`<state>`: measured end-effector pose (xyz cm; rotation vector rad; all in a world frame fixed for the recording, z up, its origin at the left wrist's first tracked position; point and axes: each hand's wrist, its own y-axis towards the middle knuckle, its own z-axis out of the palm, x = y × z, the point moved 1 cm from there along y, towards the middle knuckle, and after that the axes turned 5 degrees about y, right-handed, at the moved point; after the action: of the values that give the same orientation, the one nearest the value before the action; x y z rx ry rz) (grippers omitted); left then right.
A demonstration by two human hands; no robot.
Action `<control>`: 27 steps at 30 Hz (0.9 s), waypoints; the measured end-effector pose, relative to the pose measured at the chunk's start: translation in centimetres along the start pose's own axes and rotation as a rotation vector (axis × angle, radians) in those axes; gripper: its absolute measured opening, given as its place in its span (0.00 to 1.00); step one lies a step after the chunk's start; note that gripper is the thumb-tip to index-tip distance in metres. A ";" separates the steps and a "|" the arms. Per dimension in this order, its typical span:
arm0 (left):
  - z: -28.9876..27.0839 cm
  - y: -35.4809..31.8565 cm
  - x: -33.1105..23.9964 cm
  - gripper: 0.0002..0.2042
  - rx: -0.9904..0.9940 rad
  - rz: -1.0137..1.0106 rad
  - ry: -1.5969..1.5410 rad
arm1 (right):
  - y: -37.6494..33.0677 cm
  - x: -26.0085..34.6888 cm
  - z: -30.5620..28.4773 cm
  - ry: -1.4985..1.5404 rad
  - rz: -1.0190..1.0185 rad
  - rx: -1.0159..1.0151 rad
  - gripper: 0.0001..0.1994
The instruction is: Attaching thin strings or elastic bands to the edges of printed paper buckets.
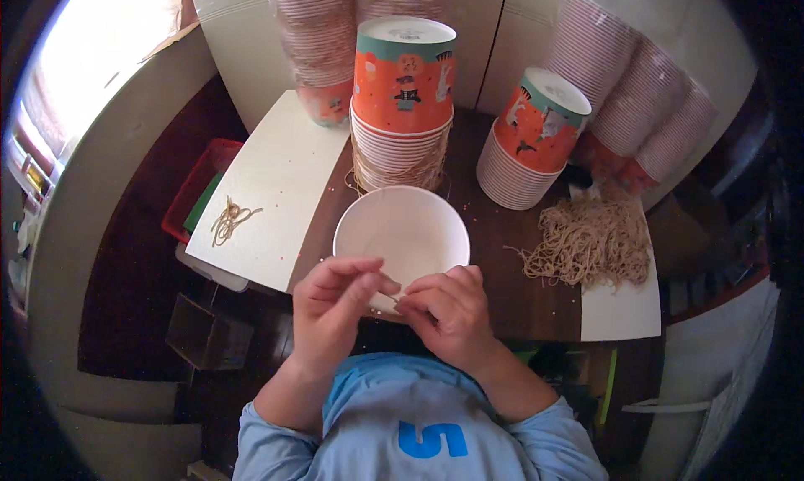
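Two hands meet in front of the bucket [402, 230], fingertips almost touching over the near side of its rim. What matters most is how close they are to each other and to that rim: the bucket lies just beyond them, centred between, its round mouth facing up towards the wearer, and neither hand is clearly nearer to it. The right hand [448, 307] pinches a thin bit, perhaps string, between thumb and forefinger, its other fingers folded in. The left hand [335, 305] comes from the opposite side, thumb and forefinger bunched close to the same spot, the rest loosely curled; whether it grips the bit too, I cannot tell. What shows of the bit runs roughly crosswise, from one hand towards the other, though it is too small to follow fully. Straight behind the bucket stands the tall stack [404, 104], upside down, with strands about its lower rims. The string pile [595, 242] lies well off to the right, nearer the right hand; a few loose strands [233, 221] lie to the left, nearer the left hand.
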<state>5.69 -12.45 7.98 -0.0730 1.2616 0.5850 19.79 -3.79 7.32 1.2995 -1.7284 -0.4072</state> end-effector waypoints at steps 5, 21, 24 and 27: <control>-0.7 2.3 -1.6 0.12 -0.111 0.175 -0.076 | -0.9 -0.9 -0.6 -0.052 0.035 0.000 0.09; -2.0 9.9 1.0 0.16 -0.066 0.090 0.015 | 0.1 -0.2 -1.7 0.068 0.105 0.187 0.07; -1.5 8.6 -0.4 0.15 0.193 0.116 0.152 | 1.8 -3.0 -3.2 -0.017 0.093 0.038 0.15; -1.5 7.8 -1.0 0.14 0.322 0.137 0.251 | 5.3 -6.3 -2.0 -0.007 0.326 0.089 0.19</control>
<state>0.68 -6.75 10.39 0.2165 1.6011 0.4930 18.51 4.37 9.16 1.0516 -1.9413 -0.1481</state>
